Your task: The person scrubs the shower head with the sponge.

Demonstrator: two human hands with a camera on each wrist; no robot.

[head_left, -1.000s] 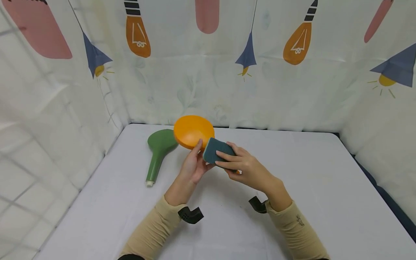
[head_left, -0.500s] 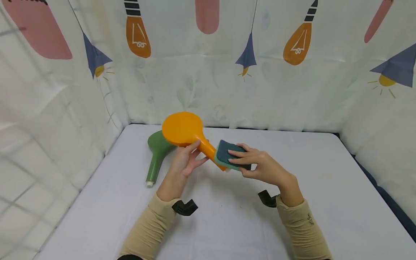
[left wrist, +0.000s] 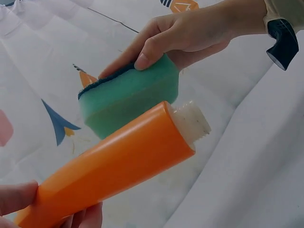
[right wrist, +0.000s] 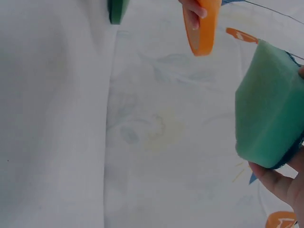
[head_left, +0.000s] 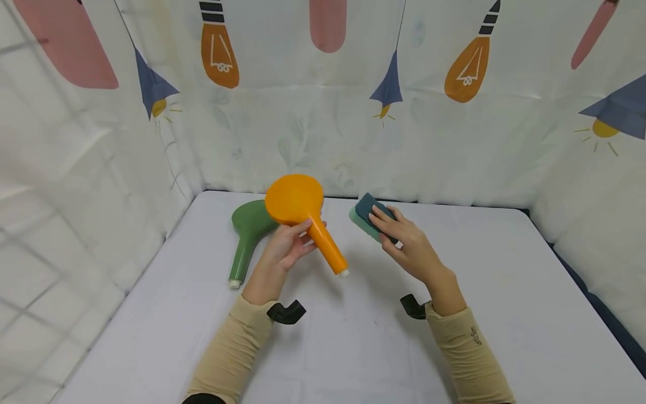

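White-clothed counter [head_left: 353,336], lightbulb-print curtain [head_left: 454,112] behind. Left hand [head_left: 285,252] is gripping an orange plastic shower head [head_left: 303,210] by its handle, raised; right hand [head_left: 411,247] is pinching a green-and-dark scouring sponge [head_left: 370,216], apparently airborne. A green plastic shower head [head_left: 247,235] is lying on the counter.

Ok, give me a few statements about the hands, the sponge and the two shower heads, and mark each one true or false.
1. The left hand holds the orange shower head by its handle. True.
2. The sponge is pressed against the orange shower head. False: the right hand holds it apart from the head, off to the right.
3. The green shower head lies on the table, with no hand on it. True.
4. The sponge is yellow all over. False: it is light green with a dark top layer.
5. The threaded end of the orange handle is bare white plastic. True.
6. The right hand is empty. False: it grips the sponge.
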